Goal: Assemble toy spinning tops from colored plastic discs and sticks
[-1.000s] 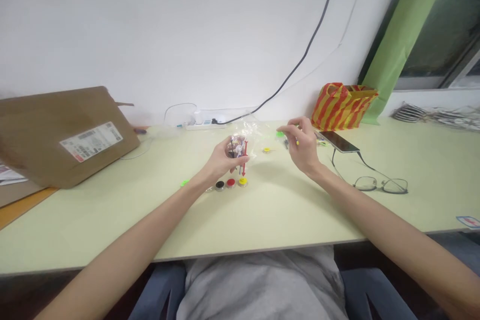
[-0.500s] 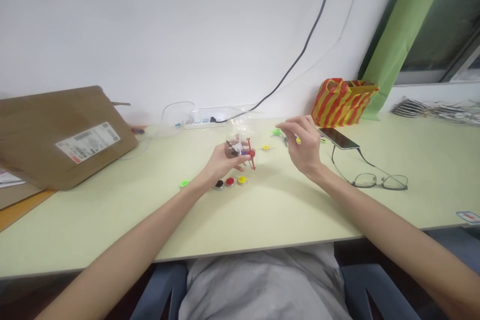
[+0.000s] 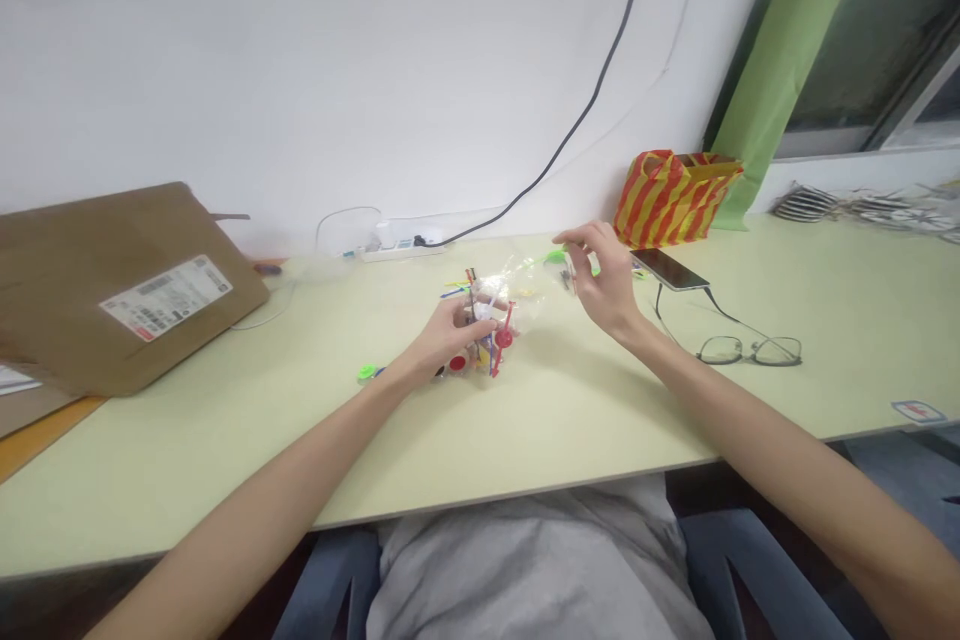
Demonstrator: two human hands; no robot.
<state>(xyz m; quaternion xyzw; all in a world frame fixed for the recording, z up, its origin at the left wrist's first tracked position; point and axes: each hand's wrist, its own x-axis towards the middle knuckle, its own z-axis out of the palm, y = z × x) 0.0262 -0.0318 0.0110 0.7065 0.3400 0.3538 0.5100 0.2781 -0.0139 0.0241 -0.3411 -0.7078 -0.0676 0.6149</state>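
Apparently a holding step; steadiness needed.
Left hand (image 3: 441, 338) clamped on coloured parts (image 3: 503, 338); right hand (image 3: 609, 278) beside clear film (image 3: 529, 278), grip unclear.

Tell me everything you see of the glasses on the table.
The glasses have clear-looking lenses, thin dark rims and slim temples with thicker dark ends. They lie unfolded on the table, beside the right forearm, temples pointing away toward the phone. One end appears at its near edge; actual contact is unclear. Nothing holds them.

Red and yellow stripes pattern the bag (image 3: 667, 205).
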